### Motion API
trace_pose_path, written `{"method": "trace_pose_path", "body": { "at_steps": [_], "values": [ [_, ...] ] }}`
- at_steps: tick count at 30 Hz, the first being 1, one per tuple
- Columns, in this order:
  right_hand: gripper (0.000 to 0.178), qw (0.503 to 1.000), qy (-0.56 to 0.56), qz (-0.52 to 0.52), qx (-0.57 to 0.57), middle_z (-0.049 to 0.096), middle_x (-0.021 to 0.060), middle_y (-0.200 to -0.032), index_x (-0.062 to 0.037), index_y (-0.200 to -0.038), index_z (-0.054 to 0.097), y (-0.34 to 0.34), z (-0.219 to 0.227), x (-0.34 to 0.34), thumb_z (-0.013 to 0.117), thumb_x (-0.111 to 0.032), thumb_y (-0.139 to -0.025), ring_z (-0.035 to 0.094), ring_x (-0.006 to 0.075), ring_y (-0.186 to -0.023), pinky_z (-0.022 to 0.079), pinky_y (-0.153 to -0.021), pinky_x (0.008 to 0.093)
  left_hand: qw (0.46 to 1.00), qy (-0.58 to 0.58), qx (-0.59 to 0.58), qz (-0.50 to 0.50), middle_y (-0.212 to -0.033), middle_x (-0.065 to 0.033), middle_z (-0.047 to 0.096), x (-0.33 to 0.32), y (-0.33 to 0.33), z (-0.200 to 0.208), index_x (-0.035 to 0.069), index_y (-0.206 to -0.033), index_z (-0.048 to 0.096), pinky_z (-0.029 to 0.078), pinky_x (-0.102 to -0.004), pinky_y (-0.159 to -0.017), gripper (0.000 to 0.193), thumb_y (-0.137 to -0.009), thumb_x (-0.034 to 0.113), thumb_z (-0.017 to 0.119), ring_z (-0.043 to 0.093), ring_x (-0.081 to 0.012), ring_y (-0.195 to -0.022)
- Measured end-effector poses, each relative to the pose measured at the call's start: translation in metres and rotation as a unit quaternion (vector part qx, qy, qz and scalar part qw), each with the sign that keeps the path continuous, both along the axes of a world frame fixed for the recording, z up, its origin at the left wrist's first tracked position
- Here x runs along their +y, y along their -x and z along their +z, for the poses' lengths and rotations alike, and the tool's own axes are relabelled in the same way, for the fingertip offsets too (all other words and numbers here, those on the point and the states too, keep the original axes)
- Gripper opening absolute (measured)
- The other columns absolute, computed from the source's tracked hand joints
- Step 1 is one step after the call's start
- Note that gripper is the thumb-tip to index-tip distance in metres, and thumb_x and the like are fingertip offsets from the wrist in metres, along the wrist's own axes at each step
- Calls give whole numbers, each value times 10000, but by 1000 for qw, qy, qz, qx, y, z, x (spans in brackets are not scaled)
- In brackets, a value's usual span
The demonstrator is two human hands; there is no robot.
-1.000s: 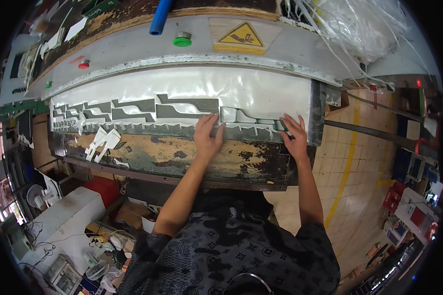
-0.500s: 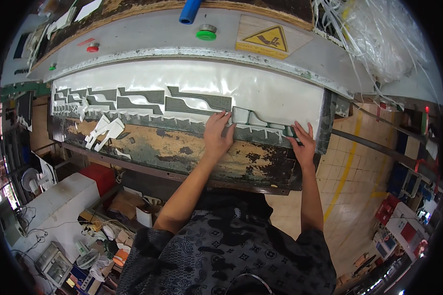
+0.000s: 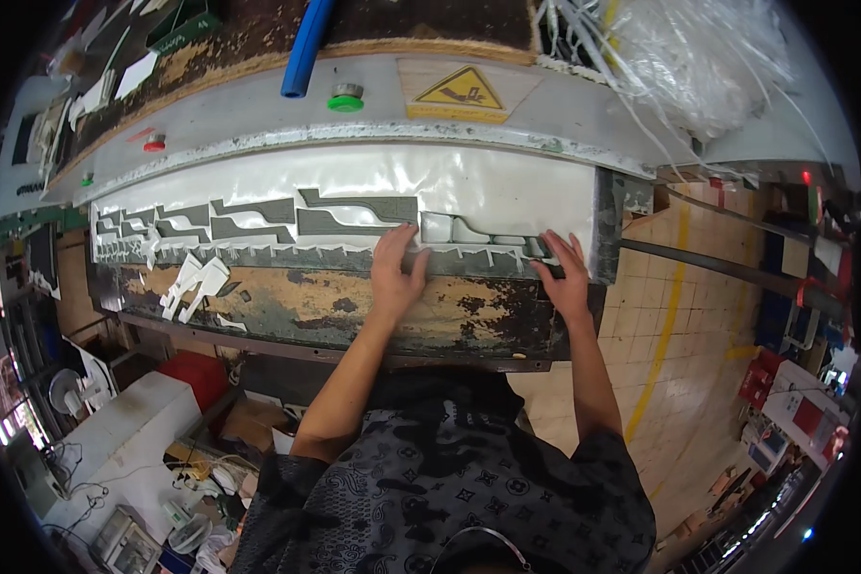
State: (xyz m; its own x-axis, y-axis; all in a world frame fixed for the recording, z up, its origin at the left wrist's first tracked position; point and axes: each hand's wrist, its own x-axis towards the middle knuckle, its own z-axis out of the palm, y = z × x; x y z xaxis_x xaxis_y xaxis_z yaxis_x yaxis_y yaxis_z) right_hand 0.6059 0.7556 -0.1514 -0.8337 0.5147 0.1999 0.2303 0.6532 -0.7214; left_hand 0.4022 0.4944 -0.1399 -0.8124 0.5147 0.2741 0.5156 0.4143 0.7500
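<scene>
A thin dark-green metal frame, seemingly a cutting die (image 3: 461, 228), lies on the white sheet (image 3: 517, 187), with a stepped, curved outline and white material showing inside it. My left hand (image 3: 397, 275) is at the die's left end, fingertips and thumb against it. My right hand (image 3: 564, 273) grips the narrow right end between thumb and fingers. Left of the die, rows of similarly shaped cut-outs (image 3: 359, 220) show a dark surface through the sheet. The sheet's near edge is jagged beside the die.
White offcuts (image 3: 196, 285) lie on the worn wooden ledge (image 3: 354, 306) at left. Beyond the sheet runs a grey machine beam (image 3: 258, 113) with a green button (image 3: 345, 99), a yellow warning sign (image 3: 461, 91) and a blue tube (image 3: 306, 53). Clear plastic (image 3: 694, 72) hangs at far right.
The whole scene has shifted left and slightly down in view. Both hands stay at the die's ends, and the die keeps its place beside the last cut-out.
</scene>
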Motion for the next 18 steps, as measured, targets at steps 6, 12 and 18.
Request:
{"method": "trace_pose_path", "body": {
  "at_steps": [6, 12, 18],
  "values": [
    [446, 998, -10, 14, 63, 682, 136, -1363, -63, -1236, 733, -39, 29, -94, 888, -167, -831, 611, 356, -1307, 496, -1074, 456, 984, -111, -133, 40, -1073, -117, 802, -24, 22, 43, 15, -1308, 694, 573, -333, -921, 357, -970, 104, 764, 756, -181, -990],
    [415, 989, 76, 122, -22, 677, 107, -1310, -106, -1262, 726, -63, 51, -185, 834, -275, -898, 617, 345, -1231, 468, -1090, 455, 965, -227, -130, 34, -964, -87, 776, -27, 63, 115, -4, -1302, 659, 553, -238, -744, 354, -987, 108, 777, 734, -109, -845],
    [499, 986, 96, 128, -38, 672, 110, -1279, -95, -1301, 685, -71, 45, -195, 839, -309, -877, 598, 340, -1239, 446, -1098, 467, 964, -242, -109, 32, -900, -84, 745, -40, 52, 141, -28, -1189, 640, 524, -208, -667, 337, -953, 121, 830, 694, -95, -762]
  ]
}}
